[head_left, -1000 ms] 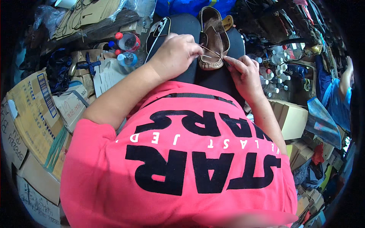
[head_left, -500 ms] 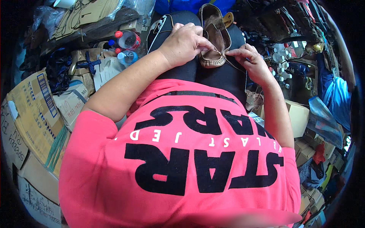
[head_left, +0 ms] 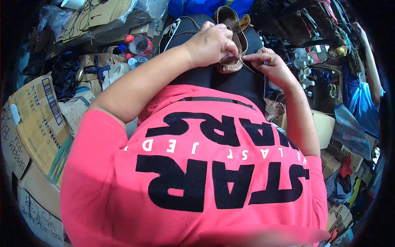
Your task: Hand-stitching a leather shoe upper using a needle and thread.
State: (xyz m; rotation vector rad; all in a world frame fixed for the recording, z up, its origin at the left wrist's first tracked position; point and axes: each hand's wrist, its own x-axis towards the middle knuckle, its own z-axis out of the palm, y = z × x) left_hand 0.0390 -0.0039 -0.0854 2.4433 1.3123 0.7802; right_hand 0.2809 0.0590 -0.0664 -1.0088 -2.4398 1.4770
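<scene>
A brown leather moccasin (head_left: 229, 68) rests on my dark-trousered lap, its gathered, stitched toe turned toward my body. My left hand (head_left: 214, 44) is over the shoe's opening, thumb and fingertips pinched together; what they grip is hidden. At the right side of the toe seam, my right hand (head_left: 269, 66) has its thumb and forefinger closed at the edge of the leather. From that spot a thin cord (head_left: 253, 72) trails down to the right. Another length of cord (head_left: 189, 18) loops beyond my left wrist.
Plastic bottles (head_left: 142, 44) stand to the left, near stacked cardboard boxes (head_left: 39, 119). White-capped small bottles (head_left: 303, 72) crowd the right side. At the far right is a co-worker's bare arm (head_left: 372, 68) and blue shirt (head_left: 364, 105). A blue bag (head_left: 193, 5) lies beyond my knees.
My left hand has shifted right and slightly down, its fingertips now lower at the shoe's opening. My right hand stays at the seam. The co-worker's arm at the far right has moved.
</scene>
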